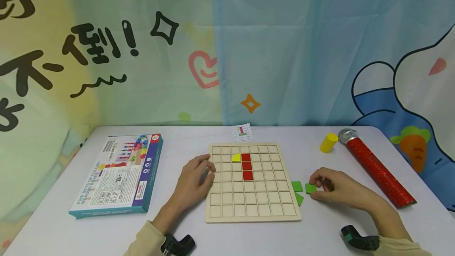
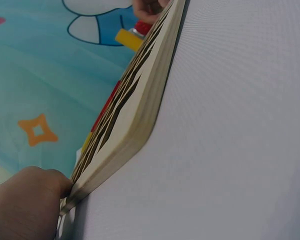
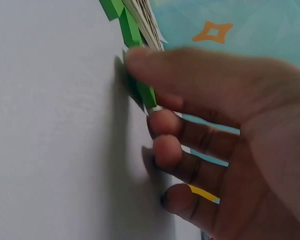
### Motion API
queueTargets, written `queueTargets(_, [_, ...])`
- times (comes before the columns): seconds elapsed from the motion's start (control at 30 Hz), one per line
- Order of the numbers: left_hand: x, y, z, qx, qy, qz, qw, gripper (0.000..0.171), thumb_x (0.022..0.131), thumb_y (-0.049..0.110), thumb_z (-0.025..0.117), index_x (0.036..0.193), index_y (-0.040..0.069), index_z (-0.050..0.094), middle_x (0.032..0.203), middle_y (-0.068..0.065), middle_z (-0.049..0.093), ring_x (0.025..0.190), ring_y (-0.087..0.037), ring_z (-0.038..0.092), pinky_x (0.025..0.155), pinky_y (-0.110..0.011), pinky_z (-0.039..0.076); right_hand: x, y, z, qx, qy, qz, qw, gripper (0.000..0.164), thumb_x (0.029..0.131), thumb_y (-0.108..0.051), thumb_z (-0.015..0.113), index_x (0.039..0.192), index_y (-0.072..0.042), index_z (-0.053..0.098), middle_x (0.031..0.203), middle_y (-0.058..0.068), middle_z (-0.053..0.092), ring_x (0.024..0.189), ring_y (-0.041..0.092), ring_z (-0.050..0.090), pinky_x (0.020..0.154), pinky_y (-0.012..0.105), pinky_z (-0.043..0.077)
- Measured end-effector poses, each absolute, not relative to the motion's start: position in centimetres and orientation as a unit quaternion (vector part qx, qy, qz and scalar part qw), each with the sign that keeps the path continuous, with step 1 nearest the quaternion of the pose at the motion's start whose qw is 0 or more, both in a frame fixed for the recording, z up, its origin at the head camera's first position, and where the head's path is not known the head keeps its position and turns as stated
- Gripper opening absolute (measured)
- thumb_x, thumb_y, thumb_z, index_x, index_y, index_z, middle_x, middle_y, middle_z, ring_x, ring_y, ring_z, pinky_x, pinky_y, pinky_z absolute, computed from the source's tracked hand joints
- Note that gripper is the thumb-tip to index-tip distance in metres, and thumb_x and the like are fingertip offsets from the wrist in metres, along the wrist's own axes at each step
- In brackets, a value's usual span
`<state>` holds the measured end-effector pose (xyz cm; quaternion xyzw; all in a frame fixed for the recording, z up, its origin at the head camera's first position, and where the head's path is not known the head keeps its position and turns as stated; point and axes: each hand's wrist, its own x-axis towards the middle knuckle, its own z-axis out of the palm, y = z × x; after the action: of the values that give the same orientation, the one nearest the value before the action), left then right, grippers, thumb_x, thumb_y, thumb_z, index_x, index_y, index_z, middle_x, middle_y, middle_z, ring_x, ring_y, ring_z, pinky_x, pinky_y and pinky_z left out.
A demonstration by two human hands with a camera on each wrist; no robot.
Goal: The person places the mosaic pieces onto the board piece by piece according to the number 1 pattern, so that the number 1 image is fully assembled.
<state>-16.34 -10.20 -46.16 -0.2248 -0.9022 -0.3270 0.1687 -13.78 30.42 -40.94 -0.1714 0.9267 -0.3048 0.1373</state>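
Picking up a squarish green block (image 1: pixel 310 189) looks like the step in hand; the next move would call for a firm pinch and a lift clear of its neighbours. The right hand (image 1: pixel 337 187) holds it between thumb and index finger, closed to its width. Just beyond those fingertips lie two more green blocks (image 1: pixel 297 186) (one seemingly triangular), then the grid board (image 1: pixel 239 210). At its far side the left hand (image 1: pixel 193 181) touches it with relaxed, slightly bent fingers.

Right hand (image 1: pixel 335 187) partly hiding green block (image 1: pixel 310 189), sleeves (image 1: pixel 146 240) cropped
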Motion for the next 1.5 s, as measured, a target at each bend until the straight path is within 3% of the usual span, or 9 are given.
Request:
queueTargets(0.43, [-16.5, -10.3, -45.9, -0.215, -0.908, -0.328, 0.146, 0.008, 0.088, 0.015, 0.061, 0.092, 0.021, 0.059, 0.133, -0.010, 0.055, 0.128, -0.029, 0.047, 0.101, -0.057, 0.034, -13.8, 29.4, -41.0, -0.188, 0.915, -0.333, 0.128, 0.028, 0.081, -0.029, 0.073, 0.099, -0.014, 0.057, 0.071, -0.002, 0.050, 0.066, 0.004, 0.047, 0.054, 0.022, 0.037])
queueTargets(0.9, [-16.4, -10.1, -46.0, -0.219, -0.906, -0.328, 0.156, 0.009, 0.085, 0.014, 0.063, 0.091, 0.019, 0.059, 0.131, -0.013, 0.056, 0.126, -0.031, 0.050, 0.100, -0.058, 0.035, -13.9, 26.4, -41.4, -0.192, 0.925, -0.321, 0.072, 0.027, 0.080, -0.024, 0.074, 0.100, -0.017, 0.058, 0.071, -0.005, 0.050, 0.062, 0.005, 0.046, 0.053, 0.021, 0.039])
queueTargets(1.5, [-16.4, -10.2, -46.1, -0.218, -0.905, -0.331, 0.154, 0.008, 0.086, 0.014, 0.062, 0.092, 0.019, 0.059, 0.132, -0.012, 0.056, 0.126, -0.032, 0.049, 0.100, -0.059, 0.035, -14.4, 24.4, -41.8, -0.226, 0.918, -0.323, 0.045, 0.028, 0.082, -0.034, 0.072, 0.101, -0.020, 0.058, 0.074, -0.009, 0.052, 0.059, 0.001, 0.044, 0.052, 0.019, 0.040])
